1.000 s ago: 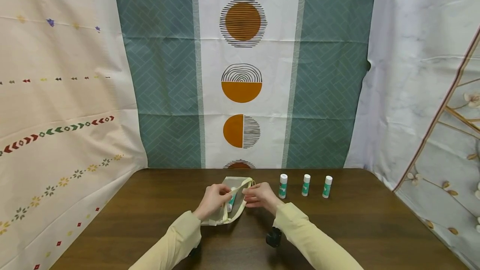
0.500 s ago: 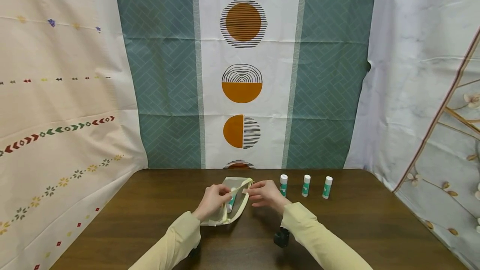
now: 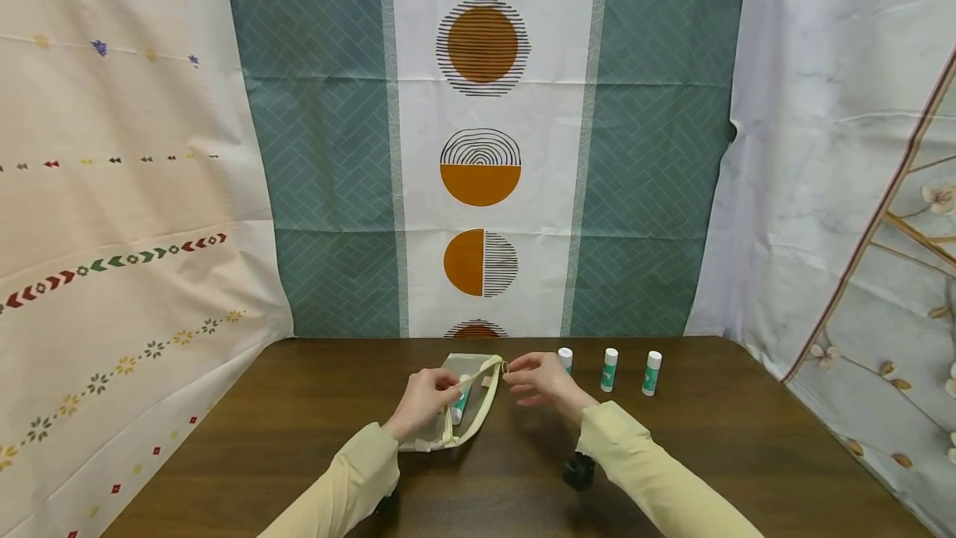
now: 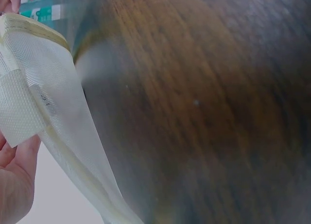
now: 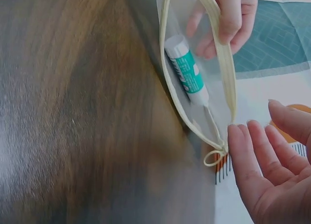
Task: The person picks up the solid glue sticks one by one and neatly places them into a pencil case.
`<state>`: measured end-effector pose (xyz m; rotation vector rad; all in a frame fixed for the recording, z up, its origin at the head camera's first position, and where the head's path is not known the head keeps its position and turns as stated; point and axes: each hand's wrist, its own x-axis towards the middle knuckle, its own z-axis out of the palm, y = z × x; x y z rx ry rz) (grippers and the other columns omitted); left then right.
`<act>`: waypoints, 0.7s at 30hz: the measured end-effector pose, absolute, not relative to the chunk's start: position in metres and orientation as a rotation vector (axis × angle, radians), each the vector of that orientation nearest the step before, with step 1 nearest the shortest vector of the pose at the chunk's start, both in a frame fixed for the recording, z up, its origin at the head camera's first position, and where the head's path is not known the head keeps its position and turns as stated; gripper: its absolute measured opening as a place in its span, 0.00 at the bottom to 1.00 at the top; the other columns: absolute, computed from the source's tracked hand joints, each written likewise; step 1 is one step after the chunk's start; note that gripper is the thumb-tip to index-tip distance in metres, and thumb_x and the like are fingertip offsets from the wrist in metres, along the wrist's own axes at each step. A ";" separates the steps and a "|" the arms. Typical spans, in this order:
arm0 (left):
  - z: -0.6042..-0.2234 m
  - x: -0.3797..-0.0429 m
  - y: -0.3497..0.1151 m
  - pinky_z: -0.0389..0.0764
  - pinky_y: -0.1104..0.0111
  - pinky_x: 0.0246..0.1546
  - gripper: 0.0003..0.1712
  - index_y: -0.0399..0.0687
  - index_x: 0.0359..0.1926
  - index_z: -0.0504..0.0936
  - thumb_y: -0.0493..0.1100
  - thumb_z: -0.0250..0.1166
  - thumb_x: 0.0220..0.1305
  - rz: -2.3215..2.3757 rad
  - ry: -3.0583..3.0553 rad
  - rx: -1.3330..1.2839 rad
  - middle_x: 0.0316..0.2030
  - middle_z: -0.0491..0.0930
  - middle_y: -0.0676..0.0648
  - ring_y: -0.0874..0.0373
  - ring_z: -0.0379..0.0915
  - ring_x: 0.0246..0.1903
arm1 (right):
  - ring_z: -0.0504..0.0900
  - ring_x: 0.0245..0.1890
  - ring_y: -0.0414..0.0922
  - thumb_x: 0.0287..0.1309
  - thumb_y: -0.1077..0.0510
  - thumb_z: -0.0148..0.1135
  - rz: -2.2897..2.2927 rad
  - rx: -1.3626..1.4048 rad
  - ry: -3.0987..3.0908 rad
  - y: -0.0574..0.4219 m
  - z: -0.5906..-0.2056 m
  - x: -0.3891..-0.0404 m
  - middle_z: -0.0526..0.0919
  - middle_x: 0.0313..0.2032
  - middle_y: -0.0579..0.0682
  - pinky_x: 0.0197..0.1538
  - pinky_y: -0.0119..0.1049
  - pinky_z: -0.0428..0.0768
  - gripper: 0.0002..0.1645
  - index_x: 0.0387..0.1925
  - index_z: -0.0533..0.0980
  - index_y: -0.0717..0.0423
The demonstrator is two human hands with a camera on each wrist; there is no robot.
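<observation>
A pale mesh zip pouch (image 3: 464,363) lies on the table with its mouth spread, and one glue stick (image 5: 186,71) with a white cap and green label is inside it. My left hand (image 3: 426,399) pinches the upper zip edge between thumb and fingers; the right wrist view shows this left hand (image 5: 235,17) behind the pale band. Off the pouch's right end, beside a small cord loop (image 5: 214,158), is my right hand (image 3: 547,380). Its fingers (image 5: 248,161) are extended and spread, with nothing between them and the thumb.
Three more glue sticks stand in a row right of the pouch: one partly behind my right hand (image 3: 565,356), a middle glue stick (image 3: 609,369) and a right-hand glue stick (image 3: 651,374). The brown table (image 3: 299,413) meets a patterned curtain (image 3: 332,272) at the back.
My right hand has let go of the pouch's edge and shifted right, toward the nearest standing glue stick, now partly covering it. The left hand keeps its pinch in the same place.
</observation>
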<state>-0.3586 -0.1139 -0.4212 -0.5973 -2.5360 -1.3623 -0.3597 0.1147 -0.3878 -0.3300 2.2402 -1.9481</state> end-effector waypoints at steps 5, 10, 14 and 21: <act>-0.421 -0.359 -0.114 0.73 0.69 0.17 0.04 0.36 0.30 0.81 0.31 0.60 0.53 -1.356 -2.533 -0.598 0.23 0.77 0.51 0.63 0.68 0.16 | 0.79 0.35 0.58 0.52 0.65 0.62 -1.927 -0.357 2.279 0.120 -0.381 -0.358 0.80 0.35 0.60 0.30 0.47 0.78 0.19 0.44 0.71 0.74; -0.423 -0.359 -0.115 0.73 0.69 0.16 0.04 0.36 0.30 0.81 0.31 0.60 0.52 -1.348 -2.535 -0.607 0.23 0.77 0.52 0.63 0.68 0.16 | 0.80 0.32 0.54 0.51 0.65 0.63 -1.889 -0.374 2.359 0.125 -0.372 -0.357 0.80 0.33 0.57 0.32 0.49 0.77 0.17 0.42 0.73 0.72; -0.423 -0.359 -0.116 0.73 0.69 0.16 0.04 0.36 0.30 0.81 0.31 0.60 0.52 -1.336 -2.537 -0.611 0.23 0.77 0.52 0.63 0.68 0.17 | 0.80 0.33 0.55 0.50 0.64 0.64 -1.886 -0.356 2.405 0.129 -0.365 -0.359 0.80 0.33 0.55 0.33 0.48 0.77 0.15 0.41 0.75 0.68; -0.423 -0.360 -0.117 0.73 0.69 0.16 0.05 0.37 0.30 0.81 0.31 0.60 0.51 -1.309 -2.528 -0.612 0.23 0.77 0.52 0.62 0.69 0.18 | 0.79 0.37 0.56 0.51 0.62 0.64 -1.891 -0.365 2.390 0.139 -0.361 -0.361 0.80 0.35 0.55 0.37 0.50 0.76 0.19 0.44 0.74 0.67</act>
